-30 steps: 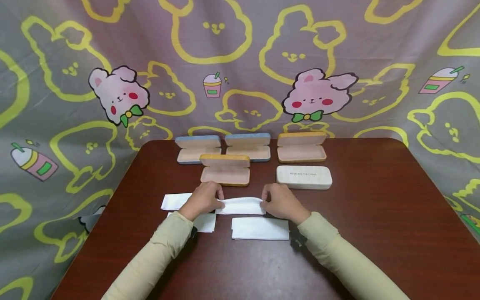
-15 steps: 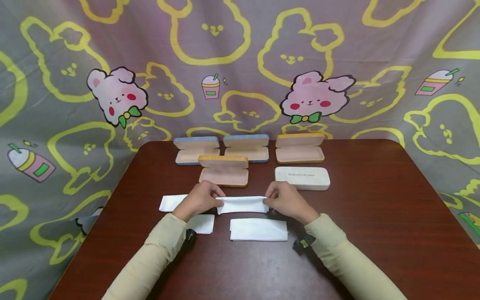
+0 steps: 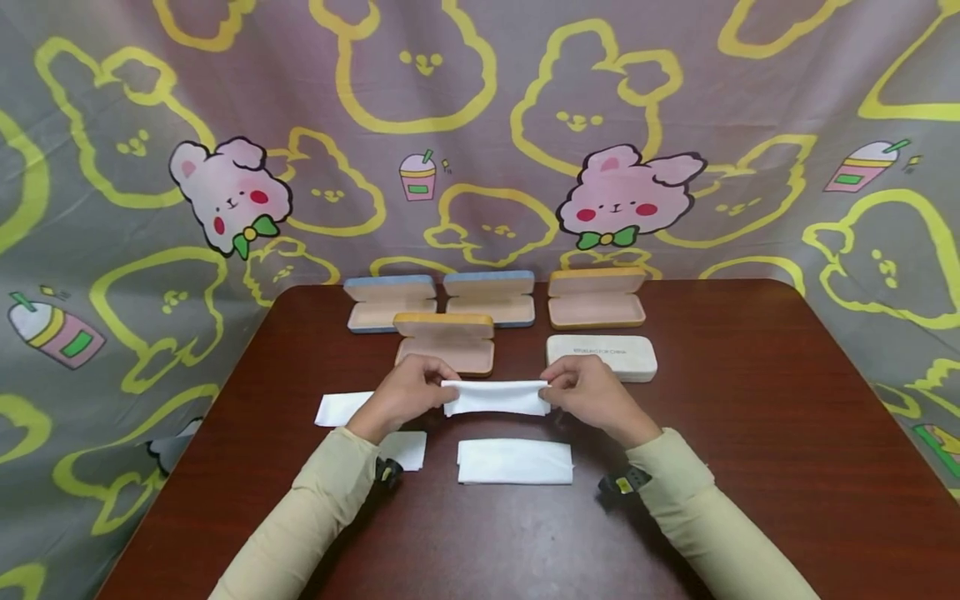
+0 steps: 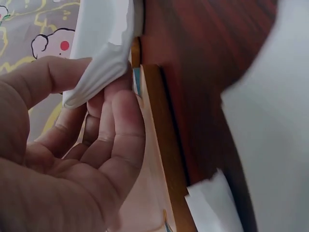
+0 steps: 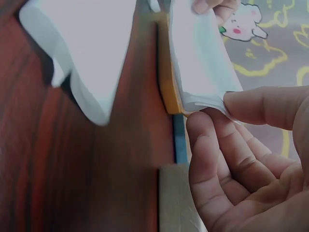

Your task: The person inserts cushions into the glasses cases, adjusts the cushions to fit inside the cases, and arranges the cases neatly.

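A folded white cloth [image 3: 497,398] is stretched lengthwise between both hands, raised off the table. At its left end my left hand [image 3: 408,390] pinches it between thumb and fingers; the left wrist view shows the cloth [image 4: 104,34] gathered into creases there. My right hand [image 3: 596,396] pinches the other end, whose stacked layers show in the right wrist view beside the thumb [image 5: 263,104]. Just beyond the cloth stands an open yellow glasses case [image 3: 444,357]. Another folded white cloth [image 3: 514,462] lies nearer the front, flat on the table.
Two more folded cloths lie at left, a back one [image 3: 341,408] and a front one [image 3: 409,450], partly behind the left arm. Two open blue glasses cases [image 3: 489,310] and an open yellow case [image 3: 597,310] line the back. A closed white case [image 3: 633,358] stands behind the right hand.
Both hands have lifted the cloth and carried it slightly back and to the right. It is now pulled straighter between them. The cases and other cloths stay put.
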Available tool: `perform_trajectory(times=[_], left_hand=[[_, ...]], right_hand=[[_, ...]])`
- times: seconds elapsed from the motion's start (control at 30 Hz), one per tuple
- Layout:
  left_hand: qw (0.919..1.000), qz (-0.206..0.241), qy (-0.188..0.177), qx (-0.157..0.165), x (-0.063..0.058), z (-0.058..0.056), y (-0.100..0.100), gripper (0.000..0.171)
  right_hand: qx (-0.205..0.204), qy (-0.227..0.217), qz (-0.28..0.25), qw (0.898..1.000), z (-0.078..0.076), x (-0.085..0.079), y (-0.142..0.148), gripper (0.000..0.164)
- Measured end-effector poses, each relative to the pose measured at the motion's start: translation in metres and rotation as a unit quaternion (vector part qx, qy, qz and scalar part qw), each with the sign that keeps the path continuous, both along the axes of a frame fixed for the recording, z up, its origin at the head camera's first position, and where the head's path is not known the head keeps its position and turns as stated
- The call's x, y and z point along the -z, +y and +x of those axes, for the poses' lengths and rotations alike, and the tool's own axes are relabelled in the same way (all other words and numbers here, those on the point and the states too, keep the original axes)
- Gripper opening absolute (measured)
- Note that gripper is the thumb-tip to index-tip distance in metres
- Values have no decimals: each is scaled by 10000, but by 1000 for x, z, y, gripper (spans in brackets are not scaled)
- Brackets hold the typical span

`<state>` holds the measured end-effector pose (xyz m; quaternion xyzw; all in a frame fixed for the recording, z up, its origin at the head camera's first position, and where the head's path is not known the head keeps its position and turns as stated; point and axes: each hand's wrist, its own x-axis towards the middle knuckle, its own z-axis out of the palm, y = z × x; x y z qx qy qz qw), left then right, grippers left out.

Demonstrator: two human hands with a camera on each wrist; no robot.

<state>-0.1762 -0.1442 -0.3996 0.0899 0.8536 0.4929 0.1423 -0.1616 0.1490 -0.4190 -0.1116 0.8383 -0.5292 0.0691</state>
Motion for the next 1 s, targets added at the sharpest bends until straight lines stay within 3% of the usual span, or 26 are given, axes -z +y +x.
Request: perform_trajectory(times=[0.37, 0.63, 0.8, 1.0], left_hand=[[9988, 209, 416, 154, -14, -2, 20, 13], [9947, 512, 804, 380, -27, -8, 49, 11], [9941, 569, 843, 381, -30, -12, 66, 11], [9928, 704, 895, 375, -33, -21, 88, 13]], right_hand=[[354, -112, -80, 9993, 3, -12, 21, 14], [659, 154, 121, 9976, 7, -25, 47, 13], [723, 145, 181, 9971, 7, -34, 63, 17], [892, 469, 397, 9941, 6, -42, 79, 17]])
